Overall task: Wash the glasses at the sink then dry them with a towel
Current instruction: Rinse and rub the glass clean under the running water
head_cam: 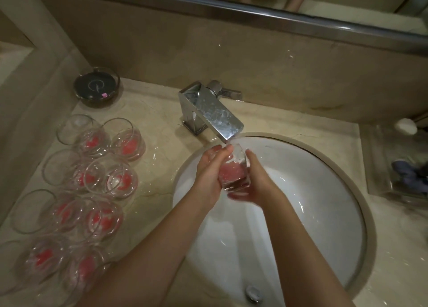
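Gripping one glass from both sides, the left hand and right hand curl their fingers round it over the sink, its mouth just under the tap. Eight more glasses lie on the table to the left.
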Demonstrator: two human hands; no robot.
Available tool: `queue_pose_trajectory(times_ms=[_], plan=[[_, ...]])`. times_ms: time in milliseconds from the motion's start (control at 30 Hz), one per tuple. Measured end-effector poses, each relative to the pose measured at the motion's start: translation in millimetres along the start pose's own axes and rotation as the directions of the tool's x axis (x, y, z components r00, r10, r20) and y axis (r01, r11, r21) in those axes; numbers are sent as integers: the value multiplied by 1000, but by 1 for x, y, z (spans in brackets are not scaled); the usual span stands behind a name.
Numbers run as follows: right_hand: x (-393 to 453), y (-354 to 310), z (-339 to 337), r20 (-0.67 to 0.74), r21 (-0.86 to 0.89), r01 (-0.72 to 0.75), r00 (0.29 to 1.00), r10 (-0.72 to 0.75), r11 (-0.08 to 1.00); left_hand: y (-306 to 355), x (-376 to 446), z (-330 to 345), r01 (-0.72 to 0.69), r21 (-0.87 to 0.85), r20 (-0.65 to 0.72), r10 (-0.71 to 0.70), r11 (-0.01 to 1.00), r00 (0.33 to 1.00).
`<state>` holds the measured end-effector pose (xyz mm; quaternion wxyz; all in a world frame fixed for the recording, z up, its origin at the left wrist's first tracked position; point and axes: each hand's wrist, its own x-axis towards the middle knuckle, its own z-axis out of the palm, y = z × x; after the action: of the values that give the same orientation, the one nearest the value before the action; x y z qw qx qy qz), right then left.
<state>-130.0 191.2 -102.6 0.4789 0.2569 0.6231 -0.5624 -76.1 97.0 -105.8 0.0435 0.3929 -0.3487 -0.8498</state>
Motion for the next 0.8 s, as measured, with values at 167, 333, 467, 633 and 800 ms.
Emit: queue_pose_trajectory(times_ms=[167,333,467,633,800], plan=[[-9,16,0,165,264,-20,986,-25,964,0,-2,-5,-206,315,87,187,927,978],[3,15,-9,21,289,147,987,-160,946,26,2,-11,-423,600,309,291,679,905],[2,13,-18,10,358,210,974,-228,910,41,4,-10,-434,689,458,116,581,881],[-1,11,-16,-52,159,398,917,-395,903,37,8,-4,-355,736,492,-94,577,866],[-4,12,-17,-24,148,523,850,-525,839,35,10,-6,-285,711,474,-138,643,870]])
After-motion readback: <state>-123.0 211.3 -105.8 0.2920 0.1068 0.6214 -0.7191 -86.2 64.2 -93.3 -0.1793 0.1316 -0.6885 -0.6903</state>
